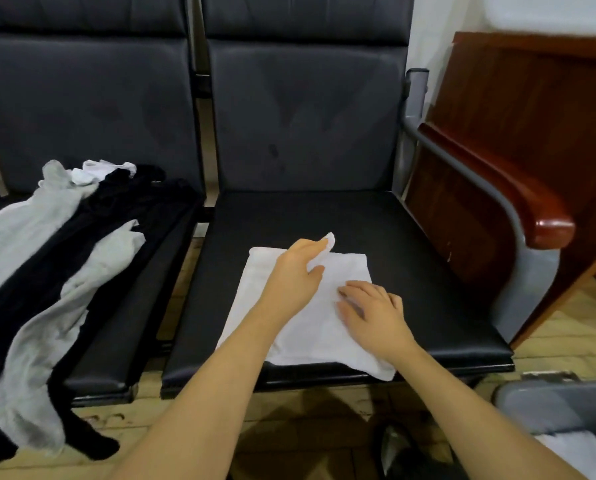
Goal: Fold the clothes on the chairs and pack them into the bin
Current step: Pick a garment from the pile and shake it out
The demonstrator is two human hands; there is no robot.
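At centre frame we see a folded white cloth garment (310, 323) on the black padded chair seat (410, 271) — under both hands. The left hand (294, 275) pinches its upper edge; the right hand (372, 315) presses flat, fingers spread, lower right.

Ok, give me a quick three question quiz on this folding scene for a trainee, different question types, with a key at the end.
1. True or false: the white garment lies on the right-hand chair seat.
2. Multiple choice: what is the left hand doing? A. resting flat on the seat. B. pinching a corner of the white garment. C. reaching into the bin.
3. Fill in: the unfolded grey and black clothes are draped over the ____ chair seat.

Key: 1 true. 2 B; meanwhile the right hand presses flat on the garment. 3 left.
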